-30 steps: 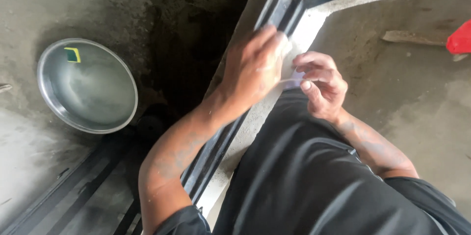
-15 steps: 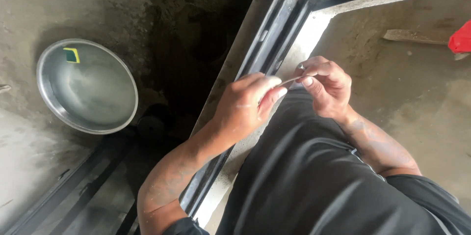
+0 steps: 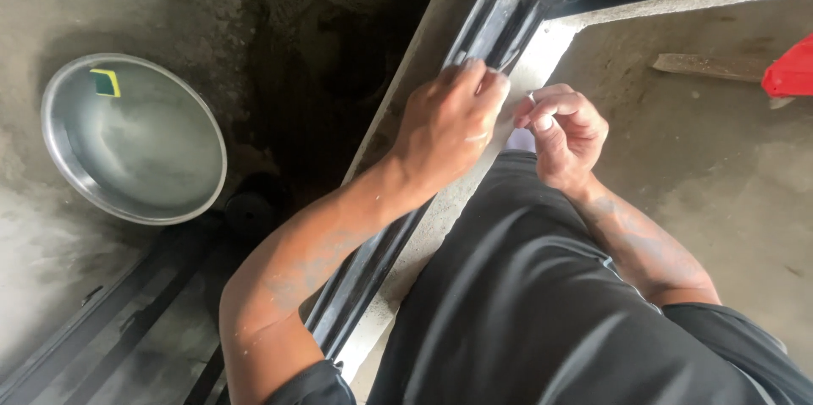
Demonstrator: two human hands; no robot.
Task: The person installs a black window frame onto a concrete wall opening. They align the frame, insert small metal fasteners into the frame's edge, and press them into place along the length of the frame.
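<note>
A black metal frame [image 3: 508, 20] runs along a pale concrete sill [image 3: 440, 210] and turns a corner at the top. My left hand [image 3: 449, 130] reaches across to it, its bent fingertips pressed into the frame's channel near the corner; what lies under the palm is hidden. Close beside it on the right, my right hand [image 3: 566, 130] is curled, with thumb and forefinger pinched on a small thin white piece [image 3: 531, 100]. A bit of white material [image 3: 520, 139] shows between the two hands. My dark-clothed knee [image 3: 542, 303] fills the lower middle.
A round steel basin [image 3: 72, 181] with water and a yellow-green sponge [image 3: 106, 82] stands on the wet concrete at left. Black tracks [image 3: 102, 320] cross the lower left. A wooden strip [image 3: 707, 66] and a red object [image 3: 792, 71] lie at the upper right.
My left hand has moved up from the white piece to the frame's channel near the corner. My right hand stays put, still pinching the white piece.
</note>
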